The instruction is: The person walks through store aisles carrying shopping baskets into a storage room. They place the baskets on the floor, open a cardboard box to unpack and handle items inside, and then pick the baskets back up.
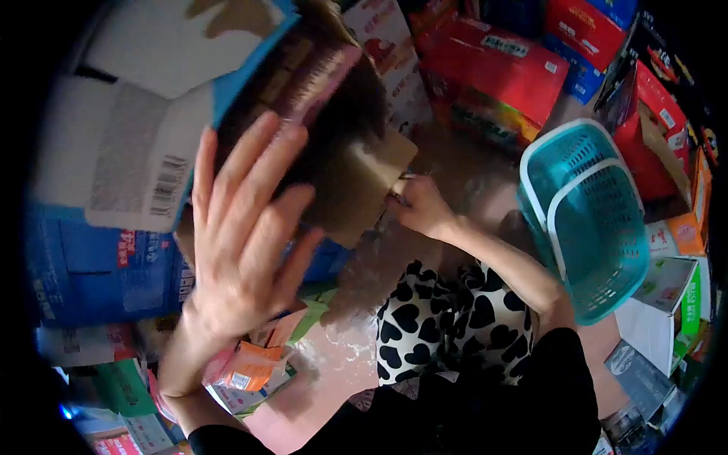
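A cardboard carton [353, 186] lies open on its side, its brown flap sticking out toward the middle; the inside is dark. Inside its upper part, a maroon box [322, 80] with printed lettering shows. My left hand [246, 235] is raised in front of the carton's opening, fingers spread, holding nothing. At the right edge of the brown flap is my right hand [421, 205], its fingers closed round a small item that I cannot make out. A white and blue carton [133, 144] stands to the left of my left hand.
Blue cartons [106, 265] are stacked below at left. A teal basket [595, 220] with a white handle stands at right. Red boxes [493, 72] are at the upper right. An orange packet [254, 366] and flattened packaging lie at lower left. Patterned fabric [455, 326] covers my lap.
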{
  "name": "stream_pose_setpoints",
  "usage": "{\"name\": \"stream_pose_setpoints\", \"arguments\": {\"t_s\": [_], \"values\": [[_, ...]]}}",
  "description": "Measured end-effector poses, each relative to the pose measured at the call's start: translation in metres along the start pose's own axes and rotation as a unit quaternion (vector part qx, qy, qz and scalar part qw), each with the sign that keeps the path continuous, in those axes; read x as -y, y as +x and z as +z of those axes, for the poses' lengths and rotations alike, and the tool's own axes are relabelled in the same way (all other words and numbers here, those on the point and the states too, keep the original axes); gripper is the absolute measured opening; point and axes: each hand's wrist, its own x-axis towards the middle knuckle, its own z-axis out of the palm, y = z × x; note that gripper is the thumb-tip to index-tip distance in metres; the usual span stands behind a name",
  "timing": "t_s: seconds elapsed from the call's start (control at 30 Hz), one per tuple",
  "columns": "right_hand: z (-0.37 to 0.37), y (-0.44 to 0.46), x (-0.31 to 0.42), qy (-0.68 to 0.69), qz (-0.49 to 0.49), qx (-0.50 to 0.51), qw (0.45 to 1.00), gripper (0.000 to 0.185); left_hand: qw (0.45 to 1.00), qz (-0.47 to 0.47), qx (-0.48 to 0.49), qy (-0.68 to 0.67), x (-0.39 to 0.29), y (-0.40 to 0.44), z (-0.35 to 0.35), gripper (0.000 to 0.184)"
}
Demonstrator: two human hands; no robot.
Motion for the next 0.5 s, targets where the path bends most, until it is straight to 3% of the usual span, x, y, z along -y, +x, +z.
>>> {"name": "stream_pose_setpoints", "arguments": {"t_s": [0.07, 0.1, 0.13, 0.17, 0.23, 0.27, 0.33, 0.4, 0.43, 0.5], "values": [[-0.01, -0.001, -0.003, -0.022, -0.125, -0.037, 0.991, 0.02, 0.998, 0.024, 0.018, -0.064, -0.025, 0.005, 0.017, 0.038], [-0.006, 0.001, 0.004, -0.013, -0.136, -0.049, 0.989, 0.019, 0.991, 0.058, -0.02, -0.12, -0.035, -0.001, 0.037, 0.034], [-0.006, 0.007, 0.008, -0.009, -0.152, -0.061, 0.987, 0.019, 0.968, 0.078, 0.042, -0.236, -0.048, -0.003, 0.05, 0.027], [-0.008, 0.016, 0.011, -0.005, -0.191, -0.085, 0.978, 0.019, 0.969, 0.114, 0.05, -0.215, -0.061, -0.015, 0.077, 0.023], [-0.001, 0.041, 0.007, 0.0, -0.264, -0.134, 0.955, 0.016, 0.928, 0.059, 0.238, -0.28, -0.071, -0.019, 0.116, 0.023], [-0.009, 0.05, 0.013, -0.016, -0.28, -0.119, 0.953, 0.017, 0.906, -0.018, 0.305, -0.291, -0.069, -0.027, 0.146, 0.024], [-0.012, 0.063, 0.016, -0.006, -0.256, -0.099, 0.961, 0.017, 0.91, -0.097, 0.299, -0.27, -0.048, -0.038, 0.196, 0.023], [-0.016, 0.067, 0.015, 0.032, -0.232, -0.07, 0.97, 0.016, 0.925, -0.196, 0.222, -0.24, -0.032, -0.039, 0.217, 0.02], [-0.017, 0.068, 0.011, 0.035, -0.234, -0.07, 0.969, 0.016, 0.924, -0.198, 0.223, -0.238, -0.024, -0.043, 0.217, 0.02], [-0.013, 0.067, 0.0, 0.055, -0.233, -0.084, 0.967, 0.018, 0.934, -0.287, 0.09, -0.19, -0.011, -0.05, 0.212, 0.02]]}}
